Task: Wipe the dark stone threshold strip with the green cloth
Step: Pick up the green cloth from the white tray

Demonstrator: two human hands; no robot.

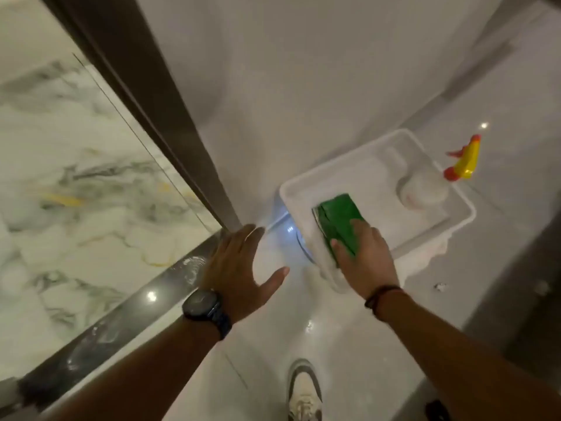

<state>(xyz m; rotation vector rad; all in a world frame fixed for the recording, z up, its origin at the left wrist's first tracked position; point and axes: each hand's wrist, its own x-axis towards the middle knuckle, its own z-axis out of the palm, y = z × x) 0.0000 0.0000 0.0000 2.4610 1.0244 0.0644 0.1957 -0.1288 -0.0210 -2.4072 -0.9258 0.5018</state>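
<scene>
The dark stone threshold strip (127, 311) runs diagonally from the lower left up to the door frame, with pale smears on it. A folded green cloth (337, 220) lies at the near corner of a white plastic tray (303, 189) on the floor. My right hand (364, 259) rests on the cloth with its fingers over the near edge, gripping it. My left hand (239, 265), with a dark watch on the wrist, hovers open with fingers spread just above the far end of the strip, beside the frame.
A dark door frame (145, 95) rises from the strip's far end, with marbled tiles (76, 177) to its left. A white spray bottle (425, 189) with a yellow and red trigger head (464, 159) stands in the tray. My shoe (303, 390) is on the white floor below.
</scene>
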